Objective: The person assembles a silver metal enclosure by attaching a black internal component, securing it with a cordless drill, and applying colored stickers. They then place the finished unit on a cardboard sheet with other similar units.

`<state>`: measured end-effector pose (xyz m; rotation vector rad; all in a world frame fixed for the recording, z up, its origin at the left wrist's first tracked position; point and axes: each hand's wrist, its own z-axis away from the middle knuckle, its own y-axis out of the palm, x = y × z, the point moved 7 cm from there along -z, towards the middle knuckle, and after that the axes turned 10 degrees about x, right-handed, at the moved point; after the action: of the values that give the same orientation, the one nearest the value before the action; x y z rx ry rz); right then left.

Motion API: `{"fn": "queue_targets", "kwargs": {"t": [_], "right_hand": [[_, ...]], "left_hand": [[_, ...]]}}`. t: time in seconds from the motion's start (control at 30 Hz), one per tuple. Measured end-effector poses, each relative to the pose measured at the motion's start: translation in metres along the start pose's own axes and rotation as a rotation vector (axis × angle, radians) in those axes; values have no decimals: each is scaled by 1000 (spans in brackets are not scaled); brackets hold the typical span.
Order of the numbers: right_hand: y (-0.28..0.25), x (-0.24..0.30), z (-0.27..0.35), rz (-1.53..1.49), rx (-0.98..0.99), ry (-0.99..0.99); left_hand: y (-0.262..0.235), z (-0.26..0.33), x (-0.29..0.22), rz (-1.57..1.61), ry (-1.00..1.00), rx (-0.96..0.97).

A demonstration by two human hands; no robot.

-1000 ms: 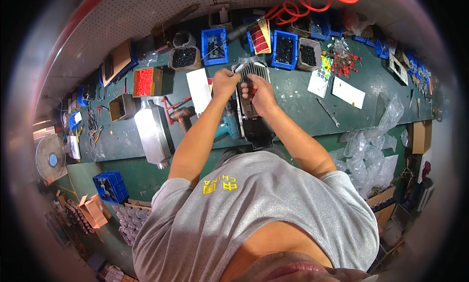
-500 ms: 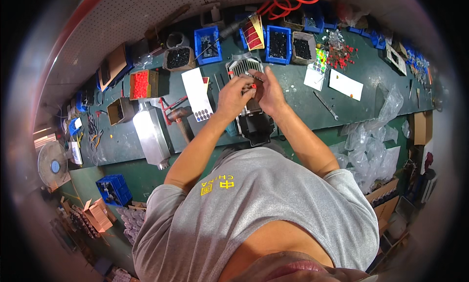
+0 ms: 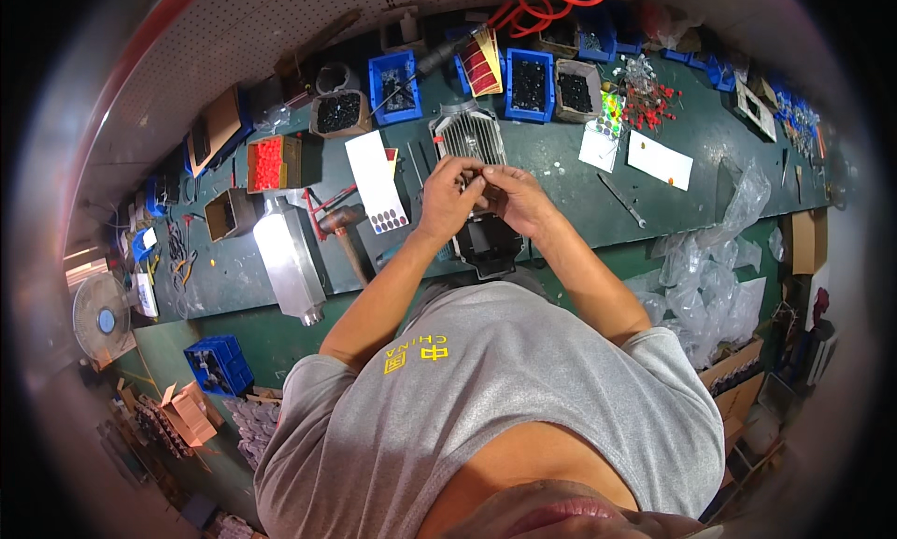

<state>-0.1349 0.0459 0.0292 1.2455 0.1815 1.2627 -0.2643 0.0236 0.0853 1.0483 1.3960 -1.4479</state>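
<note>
A grey finned metal housing (image 3: 474, 139) lies on the green workbench in front of me, with a black box-like end (image 3: 490, 243) on the side nearest my body. Over its middle my two hands meet, hiding that part of it. My left hand (image 3: 449, 199) is closed, thumb and fingertips pinched together around a small red part that is mostly covered. Fingertips of my right hand (image 3: 519, 201) press together at the same spot, touching the left fingers. A red piece (image 3: 438, 140) sits at the housing's far left edge.
Left of the housing lie a white sticker sheet (image 3: 372, 170), a hammer (image 3: 346, 223) and a silver metal housing (image 3: 286, 259). Blue bins (image 3: 530, 86) and a box of red caps (image 3: 271, 163) stand behind. A wrench (image 3: 624, 201) and clear plastic bags (image 3: 715, 268) are at right.
My right hand has drawn back toward my body and its raised fingers have curled in to meet the left fingertips. The small red part is now more hidden.
</note>
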Motion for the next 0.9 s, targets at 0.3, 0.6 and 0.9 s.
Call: {"fn": "queue_targets", "kwargs": {"t": [0.3,0.6,0.9], "right_hand": [[-16,0,11,206,-16,142],[-12,-3,13,85,63,131],[-16,23,9,607,2,265]], "left_hand": [[1,3,-6,-66,69,139],[1,5,-1,-48,114,154],[6,-22,-15,-406,282,408]]}}
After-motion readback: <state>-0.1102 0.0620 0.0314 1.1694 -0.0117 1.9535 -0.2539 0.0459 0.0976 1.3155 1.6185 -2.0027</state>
